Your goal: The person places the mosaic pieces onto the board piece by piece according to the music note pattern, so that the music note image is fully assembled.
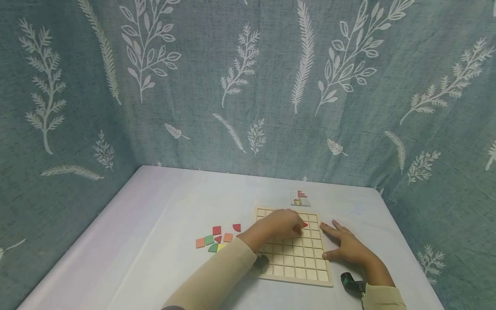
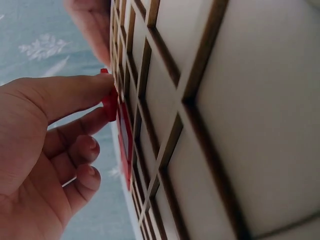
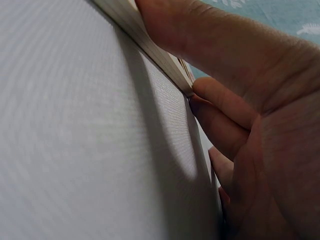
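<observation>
A wooden grid board point(image 1: 288, 271) lies on the white table. My left hand point(image 1: 284, 224) reaches over its upper part and pinches a small red tile point(image 2: 111, 110) between thumb and index finger, close to the grid; the other fingers are loosely bent. Beside that hand, another red piece point(image 1: 304, 224) with a pointed end rests on the board. In the left wrist view, red pieces point(image 2: 125, 160) sit in the cells beyond the pinched tile. My right hand point(image 1: 345, 245) lies at the board's right side, fingers spread, with its thumb and fingertips touching the edge.
Left of the board are several loose tiles, including a red square point(image 1: 216, 230), a red quarter-circle point(image 1: 237, 227), a green square point(image 1: 209, 240) and an orange square point(image 1: 200, 243). A pattern card point(image 1: 300, 198) lies behind the board. A patterned curtain point(image 1: 248, 86) surrounds the table's back and sides.
</observation>
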The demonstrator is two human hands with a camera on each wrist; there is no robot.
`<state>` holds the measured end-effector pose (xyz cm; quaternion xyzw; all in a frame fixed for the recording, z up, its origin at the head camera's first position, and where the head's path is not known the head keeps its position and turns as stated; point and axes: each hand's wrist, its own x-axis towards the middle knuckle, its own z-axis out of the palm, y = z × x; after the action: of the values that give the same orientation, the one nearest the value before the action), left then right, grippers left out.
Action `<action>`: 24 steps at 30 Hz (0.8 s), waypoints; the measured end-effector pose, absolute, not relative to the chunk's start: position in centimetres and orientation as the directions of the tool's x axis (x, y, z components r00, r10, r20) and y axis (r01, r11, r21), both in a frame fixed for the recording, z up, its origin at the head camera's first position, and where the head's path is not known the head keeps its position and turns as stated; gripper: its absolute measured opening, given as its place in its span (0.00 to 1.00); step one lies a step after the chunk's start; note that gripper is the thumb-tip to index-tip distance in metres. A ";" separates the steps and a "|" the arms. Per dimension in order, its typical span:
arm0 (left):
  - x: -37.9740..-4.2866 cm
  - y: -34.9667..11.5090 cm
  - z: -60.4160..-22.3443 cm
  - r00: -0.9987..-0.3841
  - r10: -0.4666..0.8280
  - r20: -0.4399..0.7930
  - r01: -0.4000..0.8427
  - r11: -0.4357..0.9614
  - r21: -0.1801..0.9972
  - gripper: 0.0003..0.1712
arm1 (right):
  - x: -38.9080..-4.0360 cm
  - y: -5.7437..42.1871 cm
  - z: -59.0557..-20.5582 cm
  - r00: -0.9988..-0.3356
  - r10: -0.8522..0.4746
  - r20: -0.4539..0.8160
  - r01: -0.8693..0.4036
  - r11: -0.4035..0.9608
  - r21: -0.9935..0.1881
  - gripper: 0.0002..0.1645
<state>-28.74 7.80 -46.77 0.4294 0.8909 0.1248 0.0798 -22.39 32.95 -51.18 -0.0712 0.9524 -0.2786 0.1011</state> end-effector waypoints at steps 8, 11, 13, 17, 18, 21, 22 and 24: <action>-28.8 8.5 -47.3 -0.629 0.777 -0.033 0.749 0.616 0.244 0.04 | -22.4 33.0 -51.3 -0.971 -0.184 -0.153 -0.073 0.836 -0.543 0.66; -28.9 8.6 -47.5 -0.636 0.771 -0.033 0.746 0.625 0.232 0.05 | -22.5 33.0 -51.3 -0.971 -0.190 -0.147 -0.081 0.836 -0.543 0.66; -29.0 8.7 -47.4 -0.643 0.765 -0.038 0.739 0.633 0.229 0.05 | -22.5 33.0 -51.3 -0.971 -0.191 -0.144 -0.084 0.835 -0.543 0.66; -28.9 8.8 -47.3 -0.651 0.758 -0.051 0.733 0.644 0.221 0.04 | -22.5 32.9 -51.2 -0.972 -0.186 -0.145 -0.079 0.837 -0.541 0.66; -28.9 8.8 -47.4 -0.651 0.757 -0.055 0.732 0.646 0.217 0.04 | -22.5 32.9 -51.2 -0.972 -0.183 -0.146 -0.076 0.838 -0.540 0.67; -28.9 8.8 -47.4 -0.646 0.761 -0.062 0.739 0.643 0.198 0.03 | -22.5 32.8 -51.2 -0.973 -0.175 -0.153 -0.067 0.841 -0.537 0.67; -28.8 8.8 -47.4 -0.643 0.763 -0.064 0.742 0.642 0.195 0.03 | -22.4 32.7 -51.2 -0.973 -0.173 -0.155 -0.065 0.842 -0.536 0.67; -28.7 8.7 -47.3 -0.641 0.765 -0.068 0.743 0.640 0.196 0.03 | -22.4 32.8 -51.2 -0.972 -0.173 -0.156 -0.064 0.842 -0.536 0.67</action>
<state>-28.67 8.68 -47.33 0.4177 0.9026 0.0752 0.0725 -22.41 32.77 -51.17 -0.0621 0.9545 -0.2741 0.0997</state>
